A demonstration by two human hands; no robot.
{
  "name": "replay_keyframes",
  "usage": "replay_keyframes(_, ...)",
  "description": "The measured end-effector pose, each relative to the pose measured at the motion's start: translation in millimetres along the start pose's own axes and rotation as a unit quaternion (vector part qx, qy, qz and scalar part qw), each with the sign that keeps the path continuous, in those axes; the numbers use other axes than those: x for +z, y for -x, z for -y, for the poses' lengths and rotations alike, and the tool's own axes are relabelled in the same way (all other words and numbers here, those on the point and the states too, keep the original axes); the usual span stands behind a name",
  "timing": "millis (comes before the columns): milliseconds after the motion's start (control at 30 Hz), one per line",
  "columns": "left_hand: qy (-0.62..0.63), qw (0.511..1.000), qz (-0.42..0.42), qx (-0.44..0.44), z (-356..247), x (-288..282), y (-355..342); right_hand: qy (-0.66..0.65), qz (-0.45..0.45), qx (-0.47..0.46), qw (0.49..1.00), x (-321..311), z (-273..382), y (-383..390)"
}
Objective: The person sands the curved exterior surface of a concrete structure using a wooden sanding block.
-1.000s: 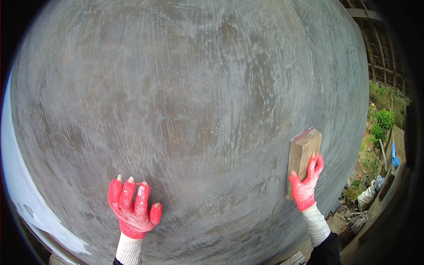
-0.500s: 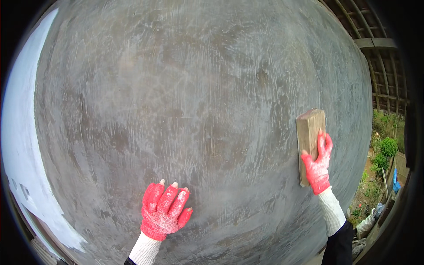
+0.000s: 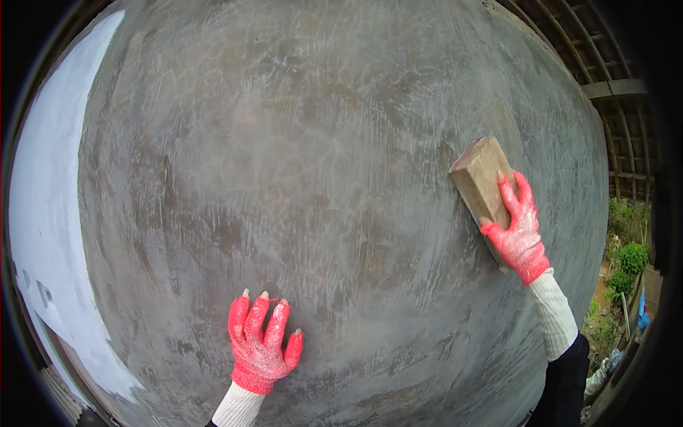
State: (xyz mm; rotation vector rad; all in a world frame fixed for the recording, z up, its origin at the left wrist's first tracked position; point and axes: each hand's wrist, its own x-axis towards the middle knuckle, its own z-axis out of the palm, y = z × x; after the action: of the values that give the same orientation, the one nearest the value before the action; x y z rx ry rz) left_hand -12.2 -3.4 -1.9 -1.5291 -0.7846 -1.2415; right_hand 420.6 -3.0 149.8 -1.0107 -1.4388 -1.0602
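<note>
A grey, streaky plastered wall [image 3: 334,178] fills most of the view. Against its right part, my right hand [image 3: 519,231] grips a wooden sanding block [image 3: 482,174] in a red, dusty fingerless-tipped glove. The block leans with its top toward the left, its underside toward the wall; a thin reddish edge shows at its top. Lower and to the left, my left hand [image 3: 263,345], gloved the same way with bare fingertips, has its fingers spread near or on the wall and holds nothing.
A white-coated strip of wall [image 3: 53,185] borders the grey surface on the left. At the upper right is a tiled roof underside with a beam [image 3: 613,88]. Green plants [image 3: 632,257] and a blue thing [image 3: 642,312] lie below it, beyond the wall's right edge.
My right hand has moved the sanding block up and a little to the left, tilting its top leftward. My left hand's fingers have spread slightly wider. The view has shifted slightly.
</note>
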Motion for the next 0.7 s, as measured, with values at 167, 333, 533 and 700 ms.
replay_keyframes(167, 0.001, 0.998, -0.002, 0.063, -9.0, 5.3, -4.9, 0.051, -0.118, 0.217, 0.968, -12.5, 8.8, -149.1)
replay_keyframes(333, -0.030, 0.999, -0.006, 0.022, 7.7, -4.8, 10.2, -0.040, 0.037, -0.256, 0.965, 14.0, 130.6, -59.8)
replay_keyframes(533, -0.016, 0.999, -0.004, 0.047, -3.3, -1.9, 2.6, -0.056, -0.108, 0.106, 0.987, 8.7, -42.4, -66.9)
replay_keyframes(700, -0.009, 0.998, -0.005, 0.066, -8.7, 2.1, -4.4, -0.018, -0.131, 0.302, 0.944, -18.3, -65.2, -202.4)
